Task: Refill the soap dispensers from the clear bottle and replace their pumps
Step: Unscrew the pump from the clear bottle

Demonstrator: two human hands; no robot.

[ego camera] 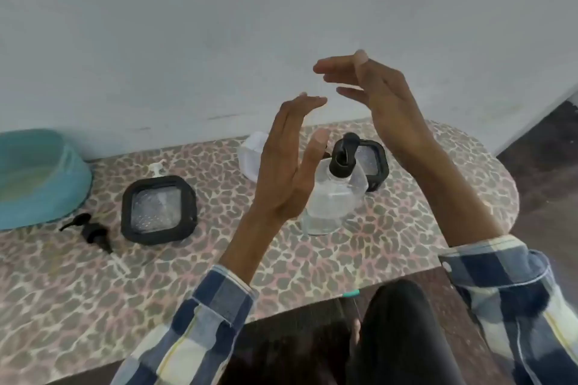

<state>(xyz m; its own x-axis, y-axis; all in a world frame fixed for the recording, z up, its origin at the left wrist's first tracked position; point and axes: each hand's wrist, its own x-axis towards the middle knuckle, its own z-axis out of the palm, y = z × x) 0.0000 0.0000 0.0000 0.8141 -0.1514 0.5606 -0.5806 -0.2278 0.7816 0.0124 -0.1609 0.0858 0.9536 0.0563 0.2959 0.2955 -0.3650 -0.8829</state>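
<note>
Plaid blue-and-cream sleeves (513, 284) frame two bare hands raised above the counter (312, 259), both empty. The left hand (287, 172) is spread flat with fingers together and the palm turned inward; the right hand (375, 94) hovers higher, its fingers loosely extended toward the left. Neither touches anything, a posture that reads as letting go of, or being about to reach for, the bottle beneath them.

Just beside the left hand's thumb stands a clear bottle with a black pump (334, 194) seated in its neck, upright on the leopard-print covering. Whether it is the supply bottle or a finished dispenser cannot be told. Directly behind it sits a black-framed square dispenser (375, 162), partly hidden, and to the left of that something white and translucent (250, 156), too blurred to identify.

Well to the left lies a second black-framed square dispenser (159, 209), tilted on its side, with a white pump head (158, 167) showing behind it. A loose black pump (93, 234) lies on the counter near it, its dip tube trailing toward the viewer, probably set aside so the opening stays free for pouring. A teal basin (47, 178) sits at the far left edge against the wall.
</note>
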